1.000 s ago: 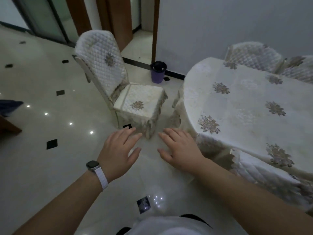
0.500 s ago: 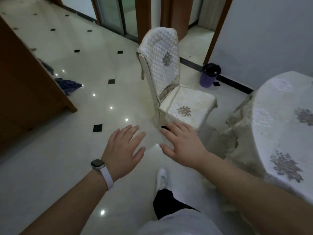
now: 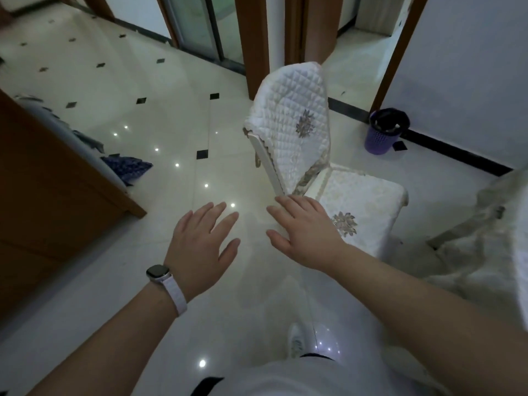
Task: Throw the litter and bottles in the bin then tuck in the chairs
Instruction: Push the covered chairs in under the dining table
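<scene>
1. The glossy cream tiled floor (image 3: pixel 171 90), set with small black diamond insets, reflected points of light.
2. The chair in a white quilted fabric cover (image 3: pixel 294 121), with embroidered floral motifs on back and seat, stood apart from the cloth-draped table (image 3: pixel 508 224) at the right edge, its seat facing the table.
3. The purple perforated plastic bin (image 3: pixel 383 138), round and lined in black, stood against the wall beyond the chair.
4. The right hand (image 3: pixel 305 230) was spread flat, fingers straight, holding nothing; it overlapped the chair's near seat corner, but contact could not be confirmed.
5. The left hand (image 3: pixel 200 247) was likewise splayed wide, empty, over bare floor.
6. A dark square-faced watch on a pale strap (image 3: pixel 157 272) sat on the left wrist.
</scene>
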`<state>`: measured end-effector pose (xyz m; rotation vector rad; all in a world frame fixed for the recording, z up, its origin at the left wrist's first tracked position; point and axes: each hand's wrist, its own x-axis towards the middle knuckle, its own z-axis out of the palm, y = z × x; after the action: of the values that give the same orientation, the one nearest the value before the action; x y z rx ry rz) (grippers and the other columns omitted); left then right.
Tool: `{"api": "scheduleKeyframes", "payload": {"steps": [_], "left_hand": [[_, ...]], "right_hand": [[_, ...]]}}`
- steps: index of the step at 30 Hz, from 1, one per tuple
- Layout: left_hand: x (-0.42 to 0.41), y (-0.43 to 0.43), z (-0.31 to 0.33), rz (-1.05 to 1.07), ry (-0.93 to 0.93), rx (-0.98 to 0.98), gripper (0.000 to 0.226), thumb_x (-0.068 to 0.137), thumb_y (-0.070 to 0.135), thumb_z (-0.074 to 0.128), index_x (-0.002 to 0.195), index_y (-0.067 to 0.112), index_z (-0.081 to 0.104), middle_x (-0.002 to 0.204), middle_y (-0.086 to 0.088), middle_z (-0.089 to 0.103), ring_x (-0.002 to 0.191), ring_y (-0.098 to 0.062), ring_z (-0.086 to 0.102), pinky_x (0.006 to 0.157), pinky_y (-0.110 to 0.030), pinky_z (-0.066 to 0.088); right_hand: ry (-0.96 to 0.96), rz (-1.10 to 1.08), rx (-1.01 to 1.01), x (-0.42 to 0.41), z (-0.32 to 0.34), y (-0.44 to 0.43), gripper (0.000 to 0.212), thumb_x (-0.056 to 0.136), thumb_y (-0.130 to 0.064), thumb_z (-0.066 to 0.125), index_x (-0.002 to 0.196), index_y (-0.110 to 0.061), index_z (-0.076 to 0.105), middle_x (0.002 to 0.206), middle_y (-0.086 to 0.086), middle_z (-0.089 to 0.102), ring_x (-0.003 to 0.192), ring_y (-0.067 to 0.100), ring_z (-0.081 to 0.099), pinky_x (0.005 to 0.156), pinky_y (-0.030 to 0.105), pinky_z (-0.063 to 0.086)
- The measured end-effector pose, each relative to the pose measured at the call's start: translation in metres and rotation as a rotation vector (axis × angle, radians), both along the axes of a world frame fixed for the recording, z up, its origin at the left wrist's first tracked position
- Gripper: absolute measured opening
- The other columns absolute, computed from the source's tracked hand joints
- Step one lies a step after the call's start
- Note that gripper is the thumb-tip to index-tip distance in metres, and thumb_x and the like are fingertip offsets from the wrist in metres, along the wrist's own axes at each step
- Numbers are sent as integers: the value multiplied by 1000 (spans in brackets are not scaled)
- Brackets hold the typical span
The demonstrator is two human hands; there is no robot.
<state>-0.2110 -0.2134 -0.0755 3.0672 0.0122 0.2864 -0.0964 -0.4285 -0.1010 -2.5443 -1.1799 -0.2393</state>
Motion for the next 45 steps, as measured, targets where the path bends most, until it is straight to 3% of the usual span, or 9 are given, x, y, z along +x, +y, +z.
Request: {"api": "scheduleKeyframes", "payload": {"steps": [8, 14, 23, 33, 41, 45], "left_hand": [[74, 94, -7, 5, -57, -13, 49, 91, 43, 49, 131, 17, 61, 137, -11, 58, 128, -33, 51, 103, -52, 39], [141, 195, -33, -110, -112, -93, 48, 90, 42, 48, 127, 16, 65, 133, -12, 60, 125, -34, 54, 102, -52, 41], [239, 328, -17, -303, -153, -142, 47, 90, 41, 49, 127, 17, 64, 133, -11, 60, 125, -34, 52, 102, -53, 43], [347, 360, -32, -411, -118, -186, 46, 89, 40, 52, 126, 16, 65, 133, -12, 60, 124, -35, 54, 100, -53, 44], [486, 363, -32, -444, -38, -109, 46, 90, 42, 50, 127, 17, 64, 135, -11, 58, 126, -34, 52, 101, -53, 43], [566, 340, -23, -544, -59, -102, 46, 90, 41, 51, 127, 17, 64, 135, -11, 58, 126, -33, 52, 101, -52, 43]], "right_hand": [[-14, -26, -20, 67, 2, 89, 49, 91, -49, 48, 126, -16, 62, 133, 10, 58, 121, 31, 52, 103, 45, 38], [-6, -124, -87, 110, -7, 176, 50, 91, -49, 46, 125, -16, 62, 132, 10, 58, 121, 30, 52, 102, 45, 39], [-31, -341, -104, 159, 24, 297, 51, 91, -51, 45, 126, -18, 61, 134, 8, 58, 124, 30, 51, 102, 47, 41], [-20, -495, -168, 244, 7, 313, 48, 90, -49, 48, 123, -17, 61, 127, 7, 61, 118, 29, 53, 99, 43, 39], [93, -602, -24, 377, -16, 326, 46, 90, -49, 46, 124, -21, 60, 133, 5, 57, 123, 24, 50, 101, 38, 33], [115, -671, 22, 433, -15, 311, 49, 90, -49, 44, 124, -17, 61, 136, 7, 57, 125, 27, 50, 102, 43, 36]]}}
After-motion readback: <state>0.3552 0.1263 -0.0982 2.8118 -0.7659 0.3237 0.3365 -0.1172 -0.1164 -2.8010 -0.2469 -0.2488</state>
